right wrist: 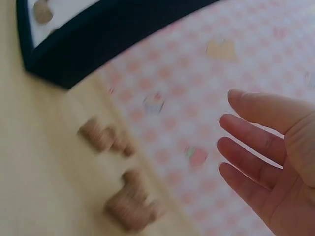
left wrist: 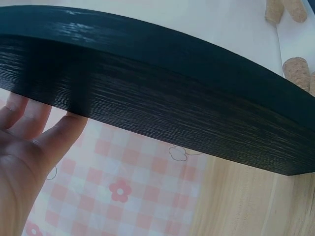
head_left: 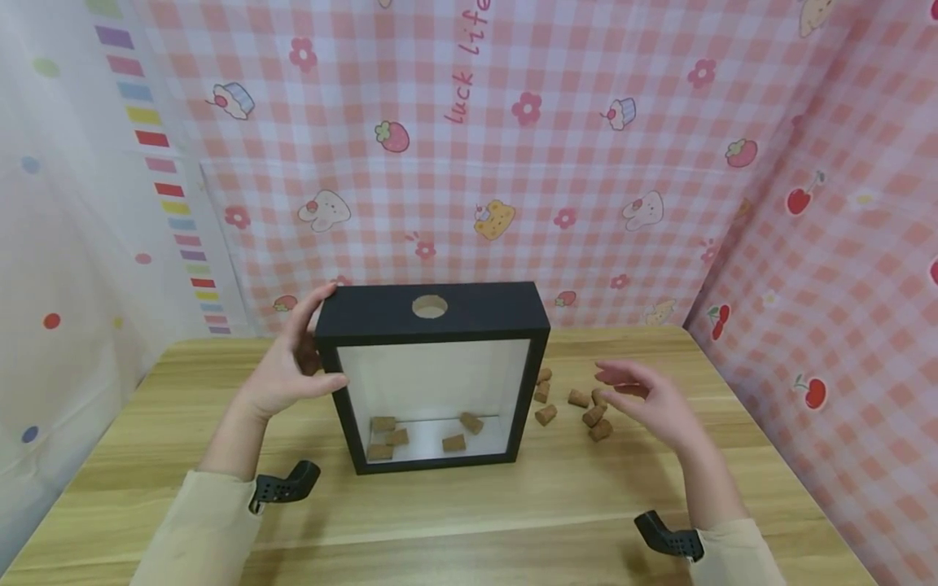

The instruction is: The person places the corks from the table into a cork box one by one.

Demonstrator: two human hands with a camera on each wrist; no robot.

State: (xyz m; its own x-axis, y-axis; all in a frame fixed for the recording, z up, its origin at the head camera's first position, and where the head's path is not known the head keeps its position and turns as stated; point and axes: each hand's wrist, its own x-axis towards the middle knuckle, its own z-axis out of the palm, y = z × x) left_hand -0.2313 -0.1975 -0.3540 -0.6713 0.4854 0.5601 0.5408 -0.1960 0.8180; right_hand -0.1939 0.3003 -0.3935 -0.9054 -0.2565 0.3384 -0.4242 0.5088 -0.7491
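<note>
A black shadow box (head_left: pixel 432 321) with a round hole in its top stands upright on the table. Behind its clear front, several corks (head_left: pixel 454 443) lie on the white floor. My left hand (head_left: pixel 289 370) grips the box's left side near the top, thumb at the front edge and fingers toward the back. In the left wrist view those fingertips (left wrist: pixel 74 123) touch the rear edge of the dark side panel (left wrist: pixel 162 103). To the right, my right hand (head_left: pixel 652 403) hovers with fingers extended, holding nothing. Several loose corks (head_left: pixel 593 415) lie just left of and below it.
The wood-grain table (head_left: pixel 440 521) reaches back to a pink checked cloth (head_left: pixel 469 187). Another patterned cloth (head_left: pixel 828 244) hangs at the right, and a dotted white one (head_left: pixel 73 244) at the left. Black mounts (head_left: pixel 286 483) sit on both wrists.
</note>
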